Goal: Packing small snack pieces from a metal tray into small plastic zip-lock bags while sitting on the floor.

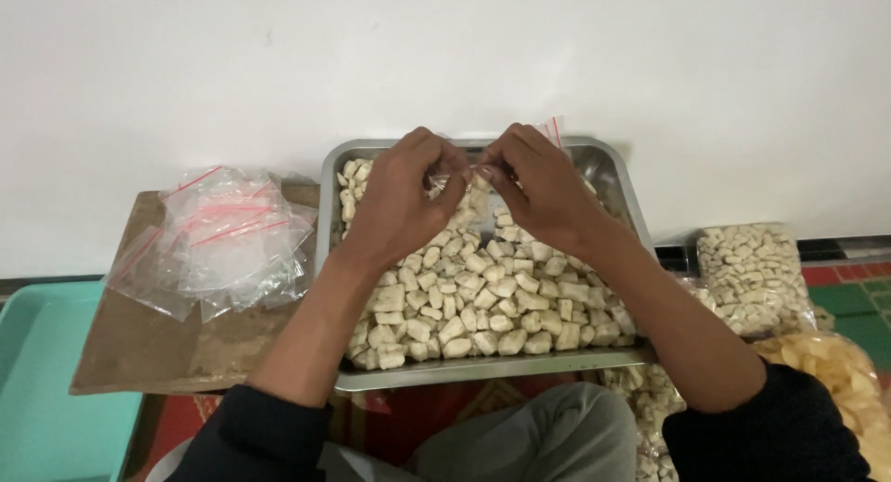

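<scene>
Steel tray is the landmark, sitting in front of the person's lap. Nearest the camera, its front part is filled with pale, blocky snack pieces, heaped edge to edge. Over the tray's far half, left hand and right hand meet, both pinching a small clear bag by its top edge between thumbs and fingertips. Bag sits right between the two grips, so neither hand is nearer; its mouth runs left to right, parallel to the tray's far rim. Bag is thin and see-through; a clear corner with a red strip sticks up behind the right hand. Whether it holds any pieces I cannot tell, fingers cover it. Left of the tray, a loose pile of empty clear bags with red strips lies on a brown board. Right of the tray, a filled sack of the same pieces. Beyond the tray, white wall.
</scene>
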